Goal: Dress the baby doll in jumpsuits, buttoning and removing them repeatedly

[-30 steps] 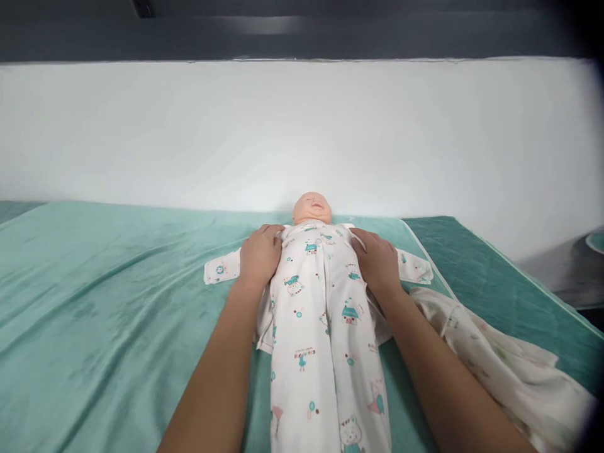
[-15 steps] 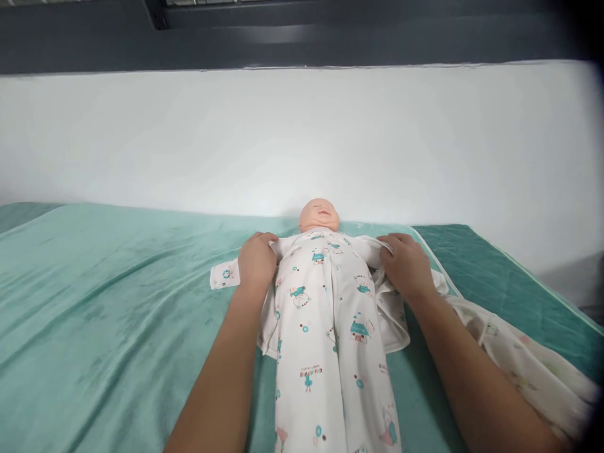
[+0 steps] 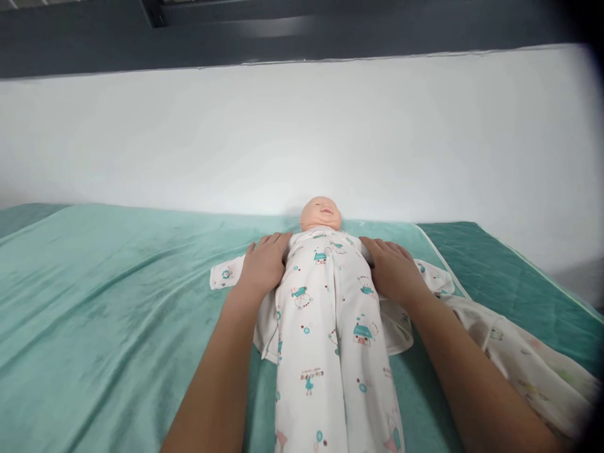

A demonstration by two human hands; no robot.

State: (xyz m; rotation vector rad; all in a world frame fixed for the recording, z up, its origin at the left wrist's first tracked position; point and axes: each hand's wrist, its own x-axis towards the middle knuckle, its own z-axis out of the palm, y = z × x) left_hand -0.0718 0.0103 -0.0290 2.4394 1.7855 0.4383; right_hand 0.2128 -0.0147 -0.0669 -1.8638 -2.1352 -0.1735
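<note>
A baby doll (image 3: 321, 214) lies on its back with its head toward the wall. White printed baby pants (image 3: 325, 327) are laid lengthwise over its body. Beneath them spreads a white printed baby shirt (image 3: 268, 333), one sleeve (image 3: 226, 273) stretched out to the left and the other (image 3: 436, 277) to the right. My left hand (image 3: 265, 263) rests flat at the doll's left-of-view side, touching the cloth near the upper edge of the pants. Mirroring it, my right hand (image 3: 391, 267) lies with fingers extended on the opposite side. Both thumbs are mostly hidden.
A light green blanket (image 3: 141, 327) covers the bed, with a darker green quilted cover (image 3: 500, 270) at the right. A crumpled white printed cloth (image 3: 523, 358) lies beside my right forearm. The white wall (image 3: 302, 138) rises behind the doll's head.
Both hands have let go of the pinched fabric at the upper edges. They have moved inward and now lie flatter against the sides.
</note>
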